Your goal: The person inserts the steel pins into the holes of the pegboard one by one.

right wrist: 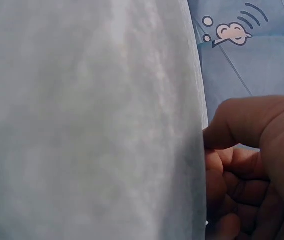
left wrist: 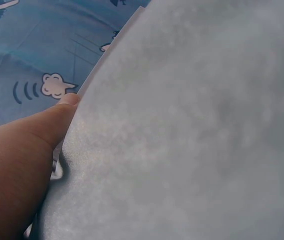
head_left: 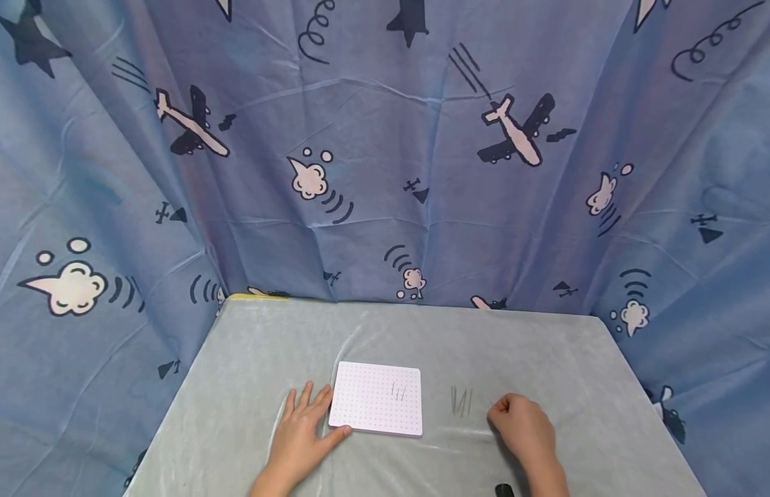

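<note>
A white board [head_left: 377,400] with a grid of pink dots lies on the table. My left hand [head_left: 302,429] rests beside it with fingers spread, fingertips at the board's left edge and thumb at its near corner. Three short thin pins [head_left: 398,393] show on the board's right half. To the right of the board lie several thin grey sticks [head_left: 462,402]. My right hand [head_left: 523,428] rests on the table right of them, fingers curled and thumb against the index finger. In the right wrist view the curled fingers [right wrist: 241,185] show nothing between them.
A grey cloth covers the table [head_left: 235,386]. A small black object [head_left: 504,490] lies at the near edge by my right forearm. A blue curtain [head_left: 385,152] with planes and clouds hangs behind and at both sides. A yellow strip [head_left: 257,297] shows at the back left corner.
</note>
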`<state>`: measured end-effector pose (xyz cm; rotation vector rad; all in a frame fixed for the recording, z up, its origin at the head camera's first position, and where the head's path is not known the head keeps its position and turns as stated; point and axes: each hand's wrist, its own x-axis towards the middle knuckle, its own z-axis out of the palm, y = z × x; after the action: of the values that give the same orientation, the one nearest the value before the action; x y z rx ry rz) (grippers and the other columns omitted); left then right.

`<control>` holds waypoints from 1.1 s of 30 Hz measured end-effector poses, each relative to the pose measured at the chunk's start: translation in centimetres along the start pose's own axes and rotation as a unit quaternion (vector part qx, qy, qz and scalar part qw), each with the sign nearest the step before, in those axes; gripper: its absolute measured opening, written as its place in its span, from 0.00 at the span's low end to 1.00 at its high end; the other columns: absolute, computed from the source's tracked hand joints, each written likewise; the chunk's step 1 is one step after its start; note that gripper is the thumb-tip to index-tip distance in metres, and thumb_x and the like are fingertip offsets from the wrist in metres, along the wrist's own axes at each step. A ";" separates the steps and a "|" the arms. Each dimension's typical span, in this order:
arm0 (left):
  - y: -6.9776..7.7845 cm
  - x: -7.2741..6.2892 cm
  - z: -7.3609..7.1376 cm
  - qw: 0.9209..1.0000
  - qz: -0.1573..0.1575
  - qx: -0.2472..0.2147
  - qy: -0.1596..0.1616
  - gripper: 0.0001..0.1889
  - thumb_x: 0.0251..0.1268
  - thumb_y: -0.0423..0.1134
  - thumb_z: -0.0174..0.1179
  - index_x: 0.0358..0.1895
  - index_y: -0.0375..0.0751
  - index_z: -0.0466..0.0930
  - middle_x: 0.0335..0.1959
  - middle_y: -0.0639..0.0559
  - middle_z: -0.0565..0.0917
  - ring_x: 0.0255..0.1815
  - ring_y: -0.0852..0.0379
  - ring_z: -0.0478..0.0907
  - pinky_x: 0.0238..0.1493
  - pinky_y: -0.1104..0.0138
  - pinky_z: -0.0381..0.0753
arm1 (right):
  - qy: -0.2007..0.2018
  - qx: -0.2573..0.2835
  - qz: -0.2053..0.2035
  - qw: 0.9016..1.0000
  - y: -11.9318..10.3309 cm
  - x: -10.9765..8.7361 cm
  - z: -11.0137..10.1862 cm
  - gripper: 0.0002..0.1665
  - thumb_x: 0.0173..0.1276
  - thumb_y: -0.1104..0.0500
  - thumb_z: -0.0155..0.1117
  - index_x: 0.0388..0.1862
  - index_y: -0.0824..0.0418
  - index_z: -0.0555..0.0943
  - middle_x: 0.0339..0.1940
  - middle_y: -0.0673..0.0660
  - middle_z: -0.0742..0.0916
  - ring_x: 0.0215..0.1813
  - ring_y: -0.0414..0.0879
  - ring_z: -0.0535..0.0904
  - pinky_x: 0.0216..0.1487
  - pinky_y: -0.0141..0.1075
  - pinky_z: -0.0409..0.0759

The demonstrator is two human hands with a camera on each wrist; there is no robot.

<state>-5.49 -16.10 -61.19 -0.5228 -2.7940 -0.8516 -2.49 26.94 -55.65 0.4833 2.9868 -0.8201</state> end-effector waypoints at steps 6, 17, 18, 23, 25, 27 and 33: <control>-0.1 -0.1 -0.1 1.000 -0.005 -0.002 -0.007 0.47 0.62 0.73 0.71 0.74 0.40 0.82 0.74 0.48 0.81 0.84 0.35 0.65 0.86 0.36 0.50 | 0.001 -0.002 0.006 1.000 0.5 0.1 0.0 0.06 0.62 0.57 0.66 0.26 0.55 0.83 0.21 0.48 0.83 0.23 0.46 0.76 0.24 0.40 0.74; 0.0 0.1 -0.4 1.000 0.000 -0.008 0.004 0.47 0.62 0.72 0.72 0.74 0.39 0.81 0.75 0.48 0.81 0.84 0.34 0.65 0.86 0.35 0.49 | 0.023 0.021 0.008 0.999 -0.1 0.3 -0.5 0.05 0.59 0.57 0.66 0.27 0.57 0.82 0.20 0.49 0.82 0.22 0.47 0.75 0.23 0.40 0.72; 0.0 0.1 -0.4 1.000 0.000 -0.008 0.004 0.47 0.62 0.72 0.72 0.74 0.39 0.81 0.75 0.47 0.81 0.84 0.34 0.65 0.86 0.35 0.49 | 0.024 0.025 0.009 0.999 -0.2 0.4 -0.5 0.05 0.59 0.57 0.66 0.27 0.57 0.81 0.20 0.50 0.81 0.22 0.47 0.75 0.24 0.39 0.71; -0.1 0.0 -0.4 1.000 -0.003 -0.006 0.002 0.47 0.63 0.72 0.72 0.74 0.40 0.81 0.75 0.48 0.81 0.84 0.35 0.64 0.87 0.36 0.49 | 0.030 0.052 0.013 0.998 -1.0 0.5 -0.7 0.04 0.60 0.59 0.64 0.29 0.57 0.79 0.20 0.51 0.79 0.22 0.47 0.72 0.25 0.37 0.69; -0.1 0.0 -0.4 1.000 -0.003 -0.007 0.001 0.47 0.62 0.72 0.72 0.75 0.40 0.81 0.75 0.48 0.81 0.84 0.35 0.64 0.87 0.37 0.48 | 0.043 0.067 0.010 0.997 -1.4 0.4 -0.8 0.03 0.60 0.60 0.64 0.29 0.57 0.79 0.21 0.51 0.79 0.22 0.48 0.72 0.25 0.36 0.69; -0.2 0.1 -0.4 1.000 -0.001 -0.008 0.000 0.47 0.63 0.72 0.72 0.75 0.41 0.81 0.75 0.48 0.81 0.84 0.35 0.64 0.87 0.37 0.48 | 0.061 0.083 0.006 0.995 -1.9 0.4 -0.8 0.02 0.60 0.61 0.64 0.29 0.57 0.80 0.21 0.51 0.79 0.23 0.47 0.73 0.24 0.36 0.69; -0.2 0.1 -0.3 1.000 -0.001 -0.014 -0.005 0.47 0.63 0.72 0.71 0.75 0.41 0.81 0.75 0.48 0.81 0.84 0.34 0.64 0.87 0.37 0.48 | 0.104 0.123 -0.020 0.987 -3.4 0.3 -0.5 0.04 0.59 0.64 0.68 0.28 0.56 0.82 0.22 0.51 0.81 0.25 0.46 0.75 0.25 0.34 0.71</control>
<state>-5.60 -16.42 -60.99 -0.5317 -2.7959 -0.8915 -3.74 24.54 -53.56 0.5489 3.1041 -1.2242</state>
